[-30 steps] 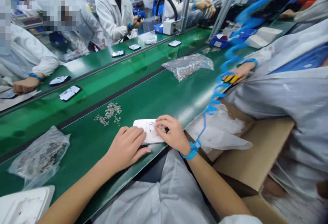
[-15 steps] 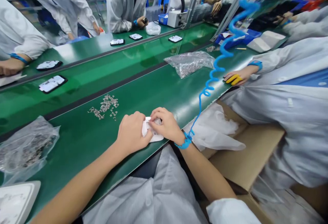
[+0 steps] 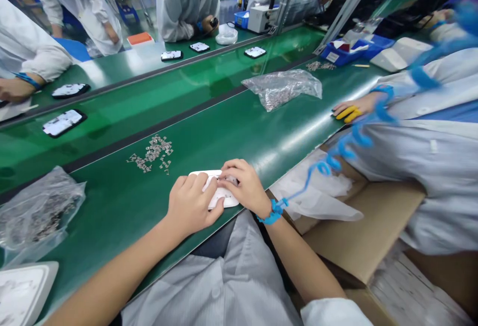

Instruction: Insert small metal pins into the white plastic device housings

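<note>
At the near edge of the green belt (image 3: pixel 261 132), your left hand (image 3: pixel 188 206) pins the white plastic housing (image 3: pixel 218 195) flat while your right hand (image 3: pixel 242 186) fingertips pinch at its top, likely mid-fit of a small part w/ loose metal pieces (image 3: pixel 151 153) nearby; next needs steady pressure, housing kept still.

Bright, even overhead light fills the scene. It leaves broad pale glare streaks on the glossy green table (image 3: pixel 261 132) and only soft, short shadows under the hands. The centre is sharp, down to the scattered small metal parts (image 3: pixel 151 153). The blue coiled cord (image 3: pixel 347 144) is smeared by motion blur at the right. Wide-angle distortion bends and stretches the edges, and the far background is softer.
</note>
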Tool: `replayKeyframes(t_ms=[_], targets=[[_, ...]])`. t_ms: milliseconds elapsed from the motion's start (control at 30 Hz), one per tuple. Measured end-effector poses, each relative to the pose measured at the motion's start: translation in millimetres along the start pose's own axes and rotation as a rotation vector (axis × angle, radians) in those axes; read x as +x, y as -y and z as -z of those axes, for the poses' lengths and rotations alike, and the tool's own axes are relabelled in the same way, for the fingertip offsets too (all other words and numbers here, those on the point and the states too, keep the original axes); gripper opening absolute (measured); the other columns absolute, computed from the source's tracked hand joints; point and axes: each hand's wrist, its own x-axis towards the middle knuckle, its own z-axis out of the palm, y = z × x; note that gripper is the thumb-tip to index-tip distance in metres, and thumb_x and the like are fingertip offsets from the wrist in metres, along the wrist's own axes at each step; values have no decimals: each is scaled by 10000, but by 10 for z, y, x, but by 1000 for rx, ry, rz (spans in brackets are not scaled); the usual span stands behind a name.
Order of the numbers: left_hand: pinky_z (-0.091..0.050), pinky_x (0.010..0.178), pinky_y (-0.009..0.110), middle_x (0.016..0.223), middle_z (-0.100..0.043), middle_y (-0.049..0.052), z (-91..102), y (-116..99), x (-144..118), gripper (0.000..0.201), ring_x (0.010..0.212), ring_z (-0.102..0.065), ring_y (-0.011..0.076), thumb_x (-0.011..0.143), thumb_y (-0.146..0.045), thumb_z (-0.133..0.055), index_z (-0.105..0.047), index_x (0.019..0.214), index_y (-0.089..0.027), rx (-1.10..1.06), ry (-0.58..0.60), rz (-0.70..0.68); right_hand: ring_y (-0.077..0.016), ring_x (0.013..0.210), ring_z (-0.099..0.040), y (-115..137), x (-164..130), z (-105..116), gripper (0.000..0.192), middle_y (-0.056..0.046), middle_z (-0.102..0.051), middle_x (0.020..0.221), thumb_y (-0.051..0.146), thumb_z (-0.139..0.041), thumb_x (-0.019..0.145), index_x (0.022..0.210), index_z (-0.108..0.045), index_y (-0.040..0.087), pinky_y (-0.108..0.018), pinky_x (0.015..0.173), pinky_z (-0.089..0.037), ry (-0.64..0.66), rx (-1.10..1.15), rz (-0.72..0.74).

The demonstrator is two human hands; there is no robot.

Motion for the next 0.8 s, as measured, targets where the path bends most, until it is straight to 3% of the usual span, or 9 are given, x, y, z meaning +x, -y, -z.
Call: replayKeyframes(t_ms=[167,633,800], targets=[[-326,666,385,851,-655,65,-45,8,-29,314,745,-570,222,863,-440,-614,-694,1022,-181,30,-58,-42,-204,1129,-614,-27,-204,7,189,-70,-688,1202,195,-576,980,1020,-756,239,-414,969,-496,-82,-110,175],[-338,655,370,823,-652,49,-65,1,-34,305,712,-555,205,836,-416,-670,-706,1034,-187,-9,-145,-28,-212,1142,-594,-51,-206,1,220,-78,-673,1231,192,-565,984,1071,-762,237,-413,972,-492,-57,-165,183],[-326,658,382,863,-670,62,-69,8,-37,321,730,-568,216,860,-427,-642,-699,1061,-183,15,-91,-43,-207,1158,-593,-17,-193,22,229,-60,-663,1247,227,-543,1000,1071,-755,275,-423,988,-474,-9,-159,136]])
